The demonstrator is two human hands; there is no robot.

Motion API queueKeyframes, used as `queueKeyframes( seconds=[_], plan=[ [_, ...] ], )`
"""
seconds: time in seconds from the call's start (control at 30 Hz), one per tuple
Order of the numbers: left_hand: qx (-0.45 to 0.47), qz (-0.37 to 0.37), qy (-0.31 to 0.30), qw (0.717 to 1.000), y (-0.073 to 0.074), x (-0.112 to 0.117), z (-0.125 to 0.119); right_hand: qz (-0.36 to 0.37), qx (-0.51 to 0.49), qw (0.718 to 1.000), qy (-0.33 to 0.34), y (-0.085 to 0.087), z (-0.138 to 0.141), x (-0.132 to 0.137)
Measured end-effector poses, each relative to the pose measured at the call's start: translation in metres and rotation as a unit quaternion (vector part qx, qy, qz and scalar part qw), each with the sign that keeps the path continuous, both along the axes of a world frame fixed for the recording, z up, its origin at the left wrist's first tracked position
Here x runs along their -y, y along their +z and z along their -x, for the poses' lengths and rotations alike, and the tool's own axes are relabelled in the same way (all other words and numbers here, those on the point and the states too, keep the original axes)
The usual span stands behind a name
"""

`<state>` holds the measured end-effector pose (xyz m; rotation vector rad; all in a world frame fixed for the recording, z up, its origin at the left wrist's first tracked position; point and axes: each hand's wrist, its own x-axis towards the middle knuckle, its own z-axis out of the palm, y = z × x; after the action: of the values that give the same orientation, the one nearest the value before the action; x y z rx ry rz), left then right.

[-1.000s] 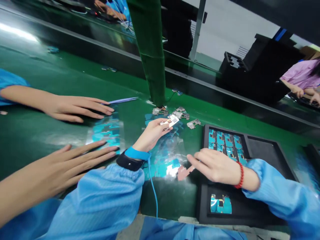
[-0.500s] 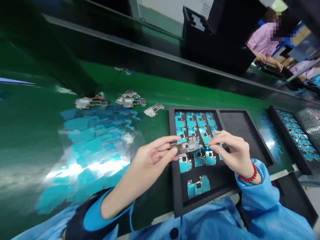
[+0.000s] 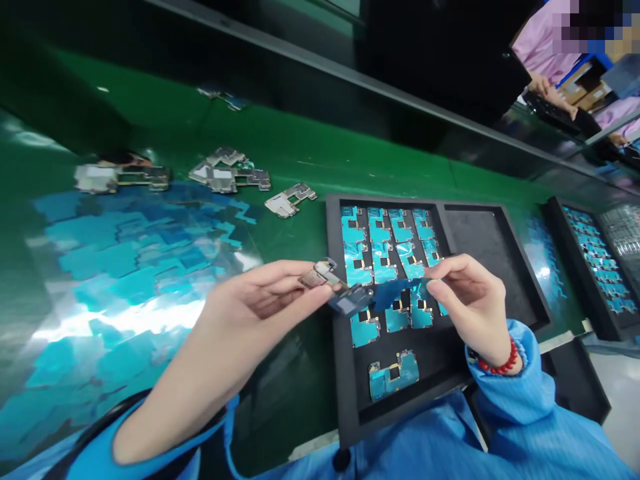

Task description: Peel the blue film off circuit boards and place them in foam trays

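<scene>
Between thumb and fingers my left hand (image 3: 270,300) grips a small circuit board (image 3: 345,293), tilted above the left side of a black tray (image 3: 345,393). My right hand (image 3: 465,293) pinches the end of a blue film piece (image 3: 393,293), which stretches left towards the board; whether it still touches the board I cannot tell. Below the hands, the tray holds rows of circuit boards covered in blue film. One such board (image 3: 394,375) lies apart near the tray's front.
Loose blue film pieces (image 3: 130,267) spread over the green mat at left. Behind them lie a pile of bare boards (image 3: 227,175) and a single board (image 3: 290,200). Another filled tray (image 3: 555,220) stands at right. A person in a pink sleeve (image 3: 543,37) works beyond the partition.
The blue film now shows stretched out between the board and my right hand. My left hand has moved left, tilting the board. The camera view has shifted.
</scene>
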<state>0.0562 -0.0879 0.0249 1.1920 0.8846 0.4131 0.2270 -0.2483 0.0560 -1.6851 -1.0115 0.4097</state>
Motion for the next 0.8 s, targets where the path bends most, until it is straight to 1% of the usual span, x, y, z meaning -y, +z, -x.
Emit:
queueKeyframes(
  seconds=[0.13, 0.23, 0.3, 0.33, 0.37, 0.4, 0.47, 0.53, 0.57, 0.6, 0.7, 0.8],
  plan=[
    [0.015, 0.057, 0.011, 0.998, 0.004, -0.009, -0.002, -0.006, -0.003, 0.999, 0.046, -0.002, 0.002, -0.002],
    [0.033, 0.152, 0.016, 0.988, 0.007, -0.011, -0.003, -0.018, 0.013, 0.997, 0.073, -0.005, 0.002, -0.003],
    [0.030, 0.195, -0.019, 0.980, 0.008, -0.011, -0.003, -0.021, 0.039, 0.997, 0.064, -0.006, 0.002, -0.003],
    [0.026, 0.193, -0.048, 0.980, 0.008, -0.010, -0.002, -0.021, 0.050, 0.997, 0.053, -0.006, 0.002, -0.003],
    [0.025, 0.172, -0.075, 0.982, 0.007, -0.009, -0.001, -0.020, 0.057, 0.997, 0.040, -0.006, 0.002, -0.003],
    [0.026, 0.137, -0.101, 0.985, 0.007, -0.008, -0.001, -0.018, 0.059, 0.998, 0.028, -0.006, 0.002, -0.002],
    [0.016, 0.037, -0.141, 0.989, 0.005, -0.005, 0.001, -0.015, 0.053, 0.998, 0.008, -0.005, 0.002, -0.002],
    [-0.011, -0.064, -0.165, 0.984, 0.003, -0.001, 0.002, -0.014, 0.046, 0.999, 0.004, -0.005, 0.002, -0.001],
    [-0.025, -0.100, -0.168, 0.980, 0.002, 0.001, 0.002, -0.015, 0.043, 0.999, 0.010, -0.005, 0.002, -0.001],
    [-0.036, -0.120, -0.167, 0.978, 0.001, 0.003, 0.003, -0.015, 0.041, 0.999, 0.018, -0.005, 0.001, -0.001],
    [-0.055, -0.123, -0.145, 0.980, -0.002, 0.007, 0.003, -0.012, 0.031, 0.999, 0.033, -0.004, 0.002, -0.001],
    [-0.040, -0.079, -0.140, 0.986, 0.000, 0.008, 0.003, 0.000, 0.014, 1.000, 0.014, 0.000, 0.004, 0.000]
  ],
)
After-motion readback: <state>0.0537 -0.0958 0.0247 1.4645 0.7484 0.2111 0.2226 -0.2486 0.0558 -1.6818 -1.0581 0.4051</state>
